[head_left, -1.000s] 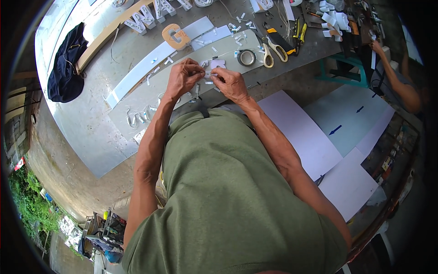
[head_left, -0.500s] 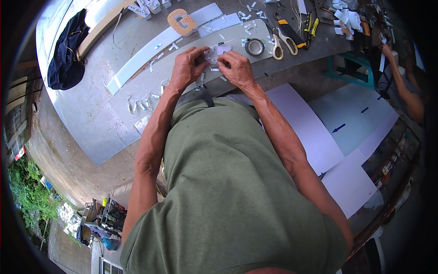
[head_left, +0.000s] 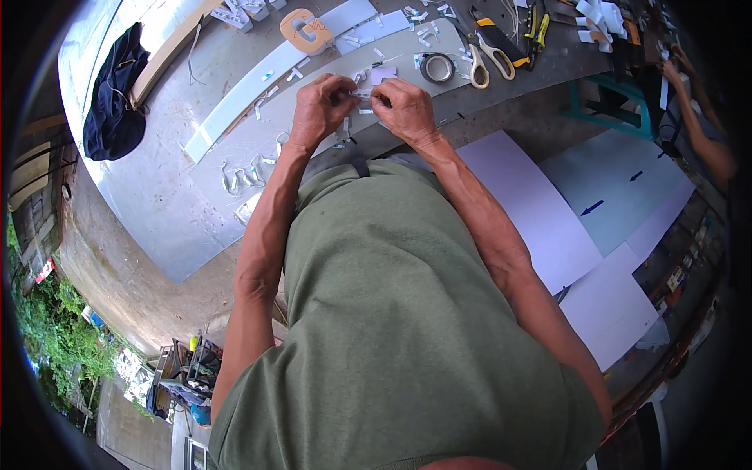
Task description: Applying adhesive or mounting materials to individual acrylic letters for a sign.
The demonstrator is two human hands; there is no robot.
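Observation:
Both my hands meet above the grey board on the table, their fingertips a short gap apart. My left hand (head_left: 322, 110) is closed in a pinch, and so is my right hand (head_left: 405, 110). Between them shows a thin whitish wire (head_left: 361, 94), its ends hidden in the fingers. Just beyond the fingertips lies a small pale purple piece (head_left: 383, 74). A roll of black tape (head_left: 437, 68) rests to the right of my right hand. Left of my left wrist, a string of small white modules on wire (head_left: 244, 179) curls on the board.
Scissors (head_left: 491, 61), a black-and-yellow tool (head_left: 501, 41) and yellow-handled pliers (head_left: 537, 33) lie at the far right. An orange-tan ring-shaped piece (head_left: 306, 32) sits on a long pale strip (head_left: 258, 90). Dark cloth (head_left: 113, 94) lies far left. Another person's arm (head_left: 693, 110) shows at right.
The view has shifted slightly. My hands stay close together, still pinching, with the fingertips a little nearer each other; the things on the table lie as before.

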